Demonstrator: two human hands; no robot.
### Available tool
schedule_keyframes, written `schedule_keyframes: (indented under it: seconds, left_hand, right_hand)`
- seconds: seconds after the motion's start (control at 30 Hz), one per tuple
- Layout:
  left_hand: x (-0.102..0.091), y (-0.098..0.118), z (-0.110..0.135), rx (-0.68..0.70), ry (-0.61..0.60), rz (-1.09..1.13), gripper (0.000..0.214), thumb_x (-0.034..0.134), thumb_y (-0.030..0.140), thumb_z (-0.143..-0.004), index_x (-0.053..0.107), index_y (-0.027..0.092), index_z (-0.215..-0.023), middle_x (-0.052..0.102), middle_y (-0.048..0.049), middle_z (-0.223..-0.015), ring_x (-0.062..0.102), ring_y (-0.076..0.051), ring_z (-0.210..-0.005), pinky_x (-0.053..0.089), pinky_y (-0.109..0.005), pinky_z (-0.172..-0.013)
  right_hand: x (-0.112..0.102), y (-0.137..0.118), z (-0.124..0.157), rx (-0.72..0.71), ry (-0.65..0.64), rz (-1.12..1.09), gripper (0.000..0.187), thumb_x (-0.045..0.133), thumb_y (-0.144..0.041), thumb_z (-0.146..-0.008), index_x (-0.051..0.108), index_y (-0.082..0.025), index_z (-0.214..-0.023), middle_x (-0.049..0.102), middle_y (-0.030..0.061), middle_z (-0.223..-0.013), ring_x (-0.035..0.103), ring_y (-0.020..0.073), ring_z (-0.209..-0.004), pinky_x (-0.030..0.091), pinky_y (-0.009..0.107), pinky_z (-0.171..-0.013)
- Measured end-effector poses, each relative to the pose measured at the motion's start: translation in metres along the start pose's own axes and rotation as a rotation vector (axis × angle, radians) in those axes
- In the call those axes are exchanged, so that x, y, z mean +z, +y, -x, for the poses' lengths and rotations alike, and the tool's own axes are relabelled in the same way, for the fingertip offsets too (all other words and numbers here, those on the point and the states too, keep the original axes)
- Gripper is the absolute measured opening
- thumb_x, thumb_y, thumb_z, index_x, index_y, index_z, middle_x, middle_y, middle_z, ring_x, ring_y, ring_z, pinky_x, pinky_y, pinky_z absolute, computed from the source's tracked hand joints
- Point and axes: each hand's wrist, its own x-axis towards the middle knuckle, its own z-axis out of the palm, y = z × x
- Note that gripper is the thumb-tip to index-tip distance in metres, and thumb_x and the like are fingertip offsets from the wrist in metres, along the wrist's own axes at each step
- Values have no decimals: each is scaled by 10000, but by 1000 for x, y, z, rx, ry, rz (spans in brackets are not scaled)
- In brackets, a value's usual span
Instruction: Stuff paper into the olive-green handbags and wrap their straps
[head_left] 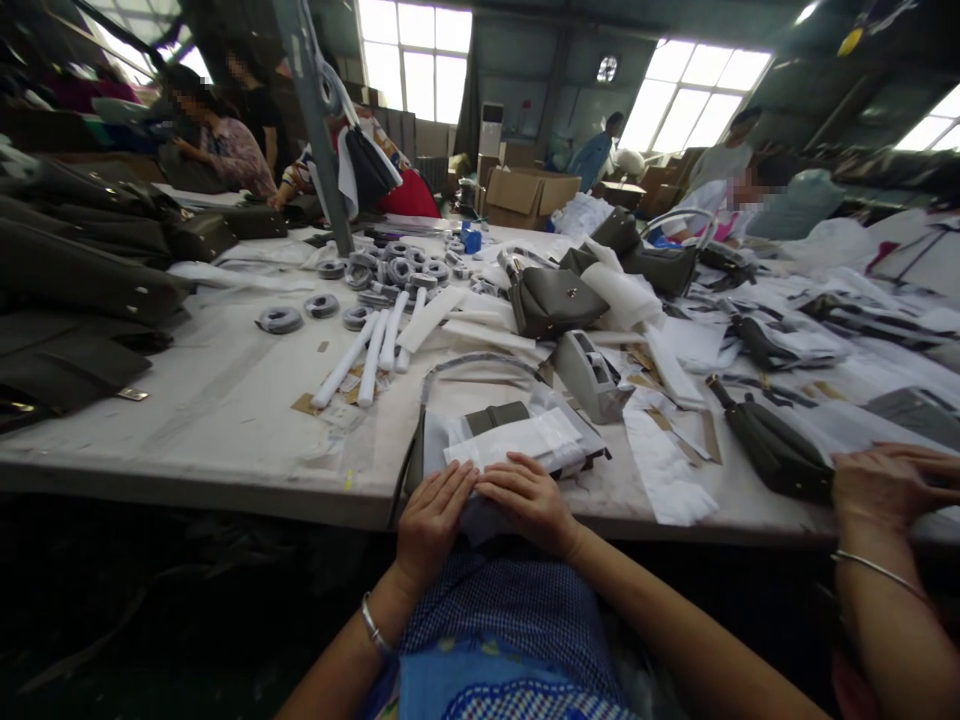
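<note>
A dark olive handbag (499, 415) lies at the table's front edge, its wrapped handle (480, 362) arching toward the back. White wrapping sheets (517, 440) cover part of the bag. My left hand (435, 510) rests on the near edge of the wrapping, fingers stretched out and side by side. Beside it, almost touching, my right hand (529, 500) lies flat on the same wrapping with its fingers extended. Both thumbs are mostly hidden. Just behind the bag to the right stands a grey tape dispenser (589, 375).
White foam tubes (371, 350) and several wrapped coils (397, 268) lie behind the bag. Dark bags (75, 250) are piled at left. Another olive bag (555, 298) stands farther back. At right, a co-worker's hands (889, 490) are by a dark bag (780, 445). A metal post (319, 130) rises behind.
</note>
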Motion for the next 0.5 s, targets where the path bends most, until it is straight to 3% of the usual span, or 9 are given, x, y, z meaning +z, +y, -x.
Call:
schedule_keyframes:
  seconds: [0.2, 0.37, 0.5]
  left_hand:
    - [-3, -1, -2, -11, -57, 27, 479, 544, 171, -949, 469, 190, -1422, 615, -63, -1351, 570, -234, -1255, 472, -405, -1048]
    - [-9, -5, 0, 22, -215, 67, 565, 581, 266, -930, 417, 164, -1461, 528, -89, -1442, 471, -270, -1350, 424, -437, -1105]
    - [-7, -5, 2, 48, -148, 35, 497, 496, 144, -957, 436, 194, -1448, 556, -60, -1417, 490, -236, -1335, 429, -414, -1090]
  right_hand:
    - [3, 0, -3, -1, 64, -5, 227, 590, -158, -940, 686, -262, -1117, 743, 15, -1059, 663, 148, -1060, 458, 362, -1036]
    - [-4, 5, 0, -76, -3, 39, 289, 533, -159, -971, 643, -228, -1229, 721, 38, -1160, 629, 156, -1147, 443, 357, -1067]
    - [-9, -3, 25, -122, -64, 139, 377, 448, -108, -989, 571, -192, -1336, 656, 58, -1300, 527, 180, -1298, 351, 400, -1156]
